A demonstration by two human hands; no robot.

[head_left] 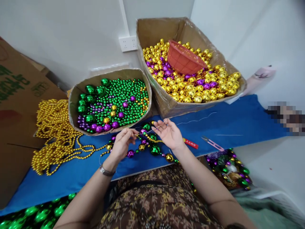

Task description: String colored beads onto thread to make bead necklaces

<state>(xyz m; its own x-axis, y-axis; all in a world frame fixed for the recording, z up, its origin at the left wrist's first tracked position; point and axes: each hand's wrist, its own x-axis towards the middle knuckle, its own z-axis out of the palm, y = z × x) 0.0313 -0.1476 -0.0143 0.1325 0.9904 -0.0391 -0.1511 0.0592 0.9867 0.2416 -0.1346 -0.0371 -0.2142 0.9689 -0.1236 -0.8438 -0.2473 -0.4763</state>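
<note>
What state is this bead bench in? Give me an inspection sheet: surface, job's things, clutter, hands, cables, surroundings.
Surface: blue cloth, pale edge along the front.
Job's things: white thread between left hand and right hand; strung green, purple and gold beads beneath.
Clutter: pink-handled snips and red packet at right; heaped gold bead strands at left.
Hands: left pinches the thread; right is partly open, thread at its fingertips, grip unclear.
Cables: nothing seen plugged into the wall socket.
Surroundings: smaller carton of mostly green beads; larger carton of mostly gold ones, red basket inside.
</note>
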